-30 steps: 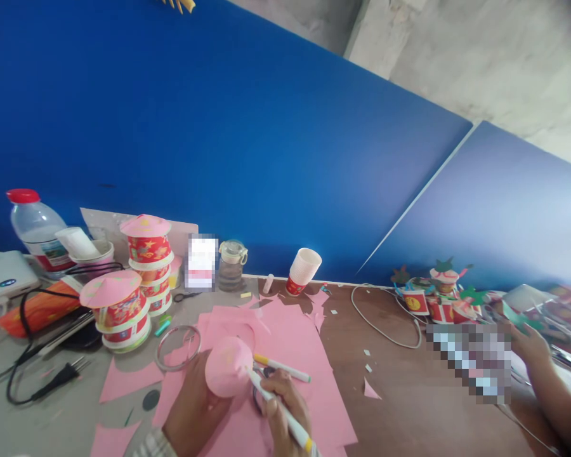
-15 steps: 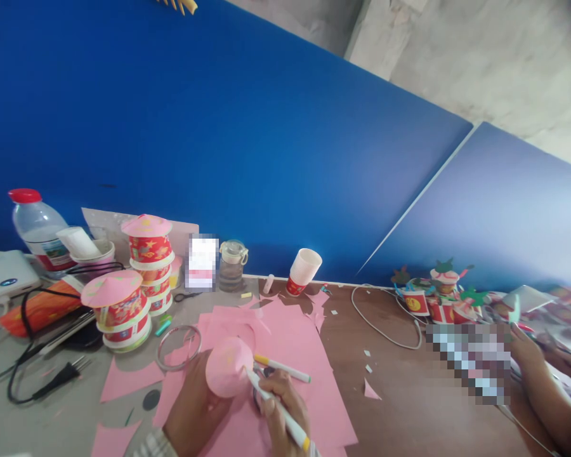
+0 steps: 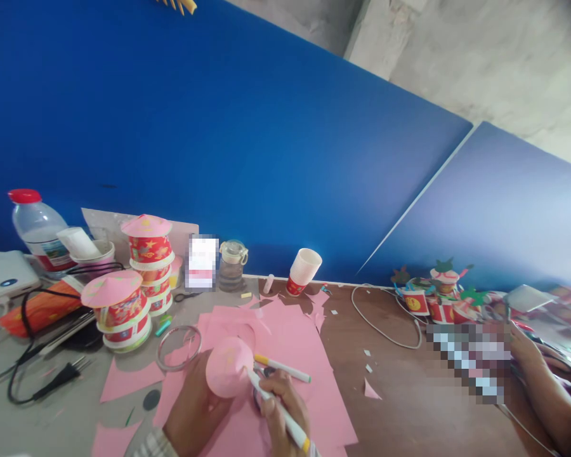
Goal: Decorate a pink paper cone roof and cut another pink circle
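A shallow pink paper cone with faint yellow marks is held in my left hand, whose fingers are mostly behind it. My right hand grips a white marker with a yellow end, its tip at the cone's right side. Under both hands lie pink paper sheets. A second white marker with a yellow cap rests on them just above my right hand. Left of the cone is a roll of clear tape. Dark scissor handles show partly beneath my right hand.
Paper-cup towers with pink cone roofs stand at left, near a plug cord and a bottle. Stacked paper cups and a glass jar stand by the blue partition. Another person's hand is at right.
My hands, the cone and the marker hold almost the same position. At right, the light-green item by the other person's hand no longer shows in the same way.
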Motion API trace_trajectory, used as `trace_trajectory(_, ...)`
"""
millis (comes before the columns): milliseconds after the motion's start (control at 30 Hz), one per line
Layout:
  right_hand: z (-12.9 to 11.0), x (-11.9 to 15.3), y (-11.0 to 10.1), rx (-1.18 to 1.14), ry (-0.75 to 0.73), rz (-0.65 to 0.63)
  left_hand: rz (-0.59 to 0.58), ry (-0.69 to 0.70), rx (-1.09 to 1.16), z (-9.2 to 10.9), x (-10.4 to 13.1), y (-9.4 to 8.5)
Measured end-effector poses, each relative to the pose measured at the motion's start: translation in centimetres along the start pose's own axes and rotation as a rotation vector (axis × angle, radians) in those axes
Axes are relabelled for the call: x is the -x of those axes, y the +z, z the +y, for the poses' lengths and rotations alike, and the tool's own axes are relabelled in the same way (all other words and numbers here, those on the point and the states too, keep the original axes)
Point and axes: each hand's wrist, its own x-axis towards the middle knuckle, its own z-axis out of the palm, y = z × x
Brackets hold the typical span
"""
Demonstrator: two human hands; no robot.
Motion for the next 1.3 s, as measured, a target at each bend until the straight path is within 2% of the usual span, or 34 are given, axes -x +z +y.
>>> trace_trajectory(133, 0.04, -0.05, -0.04, -0.014, -0.040, 0.000, -0.004, -0.014, 0.007, 0.16, -0.02, -0.05)
trace_trajectory(367, 0.06, 0.04, -0.15, -0.011, -0.013, -0.003, -0.002, -0.020, 0.017, -0.19, 0.18, 0.12)
trace_trajectory(667, -0.49, -0.11, -0.07, -0.018, -0.021, 0.019, -0.007, -0.036, 0.038, 0.47, -0.09, -0.22)
trace_trajectory(1300, -0.17, -0.05, -0.03, -0.002, -0.038, 0.019, 0.000, -0.001, -0.007, 0.25, 0.02, -0.14)
